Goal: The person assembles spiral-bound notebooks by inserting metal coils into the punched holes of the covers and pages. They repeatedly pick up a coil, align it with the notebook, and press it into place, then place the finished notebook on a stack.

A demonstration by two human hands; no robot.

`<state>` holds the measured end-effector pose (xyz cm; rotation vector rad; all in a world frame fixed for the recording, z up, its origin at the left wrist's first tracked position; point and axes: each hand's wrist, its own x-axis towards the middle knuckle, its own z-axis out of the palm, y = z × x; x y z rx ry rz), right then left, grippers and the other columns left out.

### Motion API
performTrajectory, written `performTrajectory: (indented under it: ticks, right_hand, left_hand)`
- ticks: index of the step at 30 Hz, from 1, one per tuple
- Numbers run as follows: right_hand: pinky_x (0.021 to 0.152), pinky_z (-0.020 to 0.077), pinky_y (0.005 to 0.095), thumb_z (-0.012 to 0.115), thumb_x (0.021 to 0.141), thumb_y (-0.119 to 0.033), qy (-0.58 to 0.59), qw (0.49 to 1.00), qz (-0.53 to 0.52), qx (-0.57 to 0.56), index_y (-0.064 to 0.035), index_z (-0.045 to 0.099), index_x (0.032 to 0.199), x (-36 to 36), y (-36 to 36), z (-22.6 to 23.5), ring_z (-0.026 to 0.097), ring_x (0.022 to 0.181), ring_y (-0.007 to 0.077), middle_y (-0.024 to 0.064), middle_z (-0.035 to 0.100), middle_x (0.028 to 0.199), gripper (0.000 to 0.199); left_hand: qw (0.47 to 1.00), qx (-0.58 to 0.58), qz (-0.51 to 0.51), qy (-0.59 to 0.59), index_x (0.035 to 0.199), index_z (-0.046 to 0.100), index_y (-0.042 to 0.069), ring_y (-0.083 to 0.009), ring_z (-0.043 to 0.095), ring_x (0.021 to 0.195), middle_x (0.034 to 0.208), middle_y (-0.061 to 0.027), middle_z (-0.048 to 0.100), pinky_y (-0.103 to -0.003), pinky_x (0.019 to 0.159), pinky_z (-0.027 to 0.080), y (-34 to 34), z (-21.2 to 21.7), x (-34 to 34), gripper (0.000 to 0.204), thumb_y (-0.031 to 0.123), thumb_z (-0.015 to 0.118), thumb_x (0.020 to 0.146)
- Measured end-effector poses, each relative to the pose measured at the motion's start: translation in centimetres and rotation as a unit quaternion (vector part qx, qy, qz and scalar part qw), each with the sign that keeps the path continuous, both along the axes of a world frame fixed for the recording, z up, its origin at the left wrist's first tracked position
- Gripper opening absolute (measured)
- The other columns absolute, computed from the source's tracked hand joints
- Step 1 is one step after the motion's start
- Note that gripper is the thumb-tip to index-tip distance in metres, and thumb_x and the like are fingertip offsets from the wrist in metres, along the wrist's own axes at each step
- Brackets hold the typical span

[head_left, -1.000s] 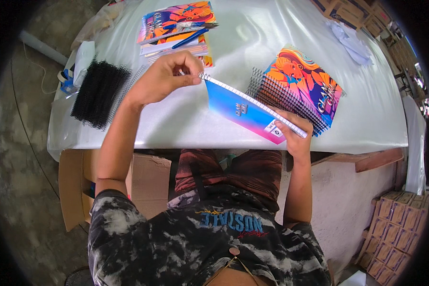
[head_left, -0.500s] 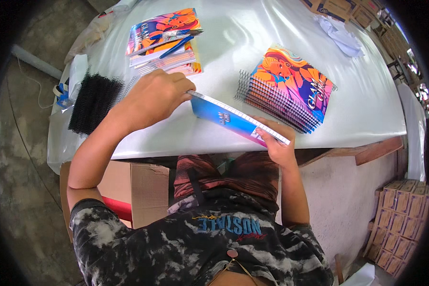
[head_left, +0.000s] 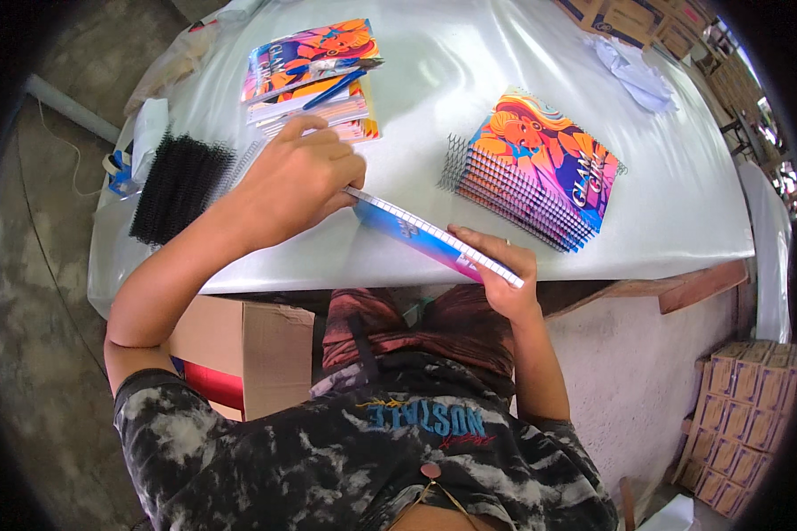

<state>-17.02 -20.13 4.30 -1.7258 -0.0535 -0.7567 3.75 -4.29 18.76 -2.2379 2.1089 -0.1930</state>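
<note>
A notebook (head_left: 416, 237) with a blue and pink cover is held on a slant in front of me, its white edge with a row of small dark marks facing up. My right hand (head_left: 501, 273) grips its lower right end, thumb and fingers on either side. At the upper left end, my left hand (head_left: 305, 186) has its curled fingertips closed on the corner; one finger is raised. Whether a wire coil sits in that edge I cannot tell. Beyond my right hand lies a fanned stack of colourful spiral notebooks (head_left: 540, 164). Black spiral coils (head_left: 179, 190) lie heaped beside my left forearm.
More printed covers and pages (head_left: 314, 49) lie at the back left, with a blue pen (head_left: 335, 90) and a brush on top. Crumpled white paper (head_left: 629, 73) is at the far right. Below the table stand a cardboard box (head_left: 274, 358) and stacked cartons (head_left: 742, 416).
The notebook has shifted slightly left and toward me at its right end. My left hand has come down a little, with one finger now lifted. My right hand moved slightly left.
</note>
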Motion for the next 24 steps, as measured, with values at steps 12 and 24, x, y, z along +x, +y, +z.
performTrajectory:
  ticks: [12, 24]
  right_hand:
    - [0.083, 0.0487, 0.0323, 0.059, 0.076, 0.0, -0.051, 0.993, -0.04, -0.099, 0.0016, 0.062, 0.104, 0.8, 1.6, -0.1, 0.063, 0.097, 0.0279, 0.0182, 0.063, 0.104, 0.029]
    - [0.076, 0.0515, 0.0326, 0.065, 0.073, -0.005, -0.105, 0.98, 0.041, -0.162, 0.0002, 0.063, 0.103, 1.4, 1.3, 0.1, 0.064, 0.093, 0.0295, 0.0199, 0.064, 0.099, 0.031]
  left_hand:
    - [0.908, -0.396, -0.069, -0.119, 0.139, 0.009, -0.004, -0.0433, -0.004, 0.134, 0.145, -0.0268, 0.002, -0.061, 0.101, -0.007, 2.4, -9.3, 2.1, 0.119, 0.081, 0.044, 0.064]
    - [0.898, -0.437, -0.05, 0.01, 0.134, 0.022, -0.01, -0.0435, 0.016, 0.131, 0.141, -0.0268, 0.02, -0.057, 0.104, 0.01, 4.0, -16.7, -1.7, 0.118, 0.083, 0.037, 0.063]
